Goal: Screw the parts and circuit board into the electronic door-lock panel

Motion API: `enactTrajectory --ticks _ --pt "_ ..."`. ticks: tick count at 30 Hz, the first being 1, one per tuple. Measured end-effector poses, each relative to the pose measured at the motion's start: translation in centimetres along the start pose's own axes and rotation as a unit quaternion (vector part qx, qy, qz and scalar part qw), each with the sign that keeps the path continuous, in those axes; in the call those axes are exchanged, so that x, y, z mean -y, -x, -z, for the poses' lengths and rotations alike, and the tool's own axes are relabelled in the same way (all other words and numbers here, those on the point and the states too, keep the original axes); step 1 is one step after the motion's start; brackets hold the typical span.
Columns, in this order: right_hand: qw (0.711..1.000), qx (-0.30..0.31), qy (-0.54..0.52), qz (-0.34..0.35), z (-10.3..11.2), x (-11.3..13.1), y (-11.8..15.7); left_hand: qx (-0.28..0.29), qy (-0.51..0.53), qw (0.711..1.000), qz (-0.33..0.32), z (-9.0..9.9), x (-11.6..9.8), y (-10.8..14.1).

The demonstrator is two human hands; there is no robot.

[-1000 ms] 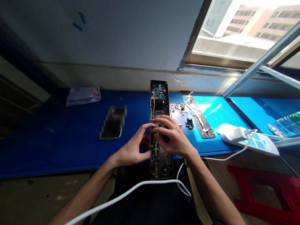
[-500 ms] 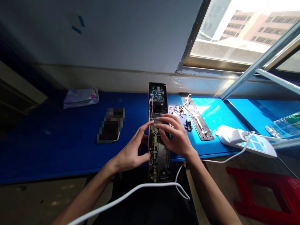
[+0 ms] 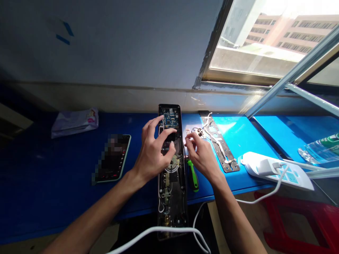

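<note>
Open black electronics housing (image 3: 179, 192) lies lengthwise on the table (image 3: 66, 162), near end past the edge. Circuit board (image 3: 171, 120) seated inside; perforated plate (image 3: 221, 145) and loose parts (image 3: 201, 133) lie outside, right. Left hand (image 3: 155, 148) over housing, thumb and fingertips apart. Right hand (image 3: 203, 155) curled near green screwdriver (image 3: 193, 178); grip contents hidden, can't tell. White cable (image 3: 169, 229) covers part of near end.

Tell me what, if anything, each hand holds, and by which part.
Left hand: nothing visibly held; it's open over the case. Right hand: curled beside the case; cannot tell whether it holds anything.
</note>
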State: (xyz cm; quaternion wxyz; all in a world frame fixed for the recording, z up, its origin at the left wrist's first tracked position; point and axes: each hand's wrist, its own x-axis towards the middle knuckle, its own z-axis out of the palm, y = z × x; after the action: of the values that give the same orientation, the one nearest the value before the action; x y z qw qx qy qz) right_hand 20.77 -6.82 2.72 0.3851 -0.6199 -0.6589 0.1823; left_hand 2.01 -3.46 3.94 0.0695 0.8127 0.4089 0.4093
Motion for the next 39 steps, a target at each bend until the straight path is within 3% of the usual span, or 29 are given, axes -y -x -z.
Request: enactTrajectory --ticks 4,9,15,20,28,34,39 --pt "0.998 0.053 0.021 -0.012 -0.4 -0.3 -1.2 0.001 -0.028 0.998 -0.048 -0.4 -0.1 -2.0" --pt "0.997 0.063 -0.015 -0.039 -1.1 -0.7 -2.0 0.017 -0.034 0.997 -0.062 -0.9 0.0 -3.6" --pt "0.986 -0.039 -0.135 -0.092 -0.9 0.0 -2.6 -0.001 -0.039 0.998 -0.050 -0.9 0.9 -5.5" --pt "0.969 -0.087 -0.212 -0.089 0.0 2.0 -3.1 -0.016 -0.055 0.998 -0.031 -1.0 1.5 -6.9" --pt "0.980 -0.017 -0.192 -0.053 0.2 2.8 -4.4 0.003 -0.028 0.999 0.019 -1.7 2.4 -7.5" --pt "0.982 0.036 -0.170 -0.067 1.1 3.4 -4.6 0.018 0.012 0.999 0.034 -1.8 3.2 -7.4" --pt "0.980 0.023 -0.173 -0.101 1.2 3.8 -4.7 0.025 0.028 0.999 0.039 -1.6 3.5 -7.4"
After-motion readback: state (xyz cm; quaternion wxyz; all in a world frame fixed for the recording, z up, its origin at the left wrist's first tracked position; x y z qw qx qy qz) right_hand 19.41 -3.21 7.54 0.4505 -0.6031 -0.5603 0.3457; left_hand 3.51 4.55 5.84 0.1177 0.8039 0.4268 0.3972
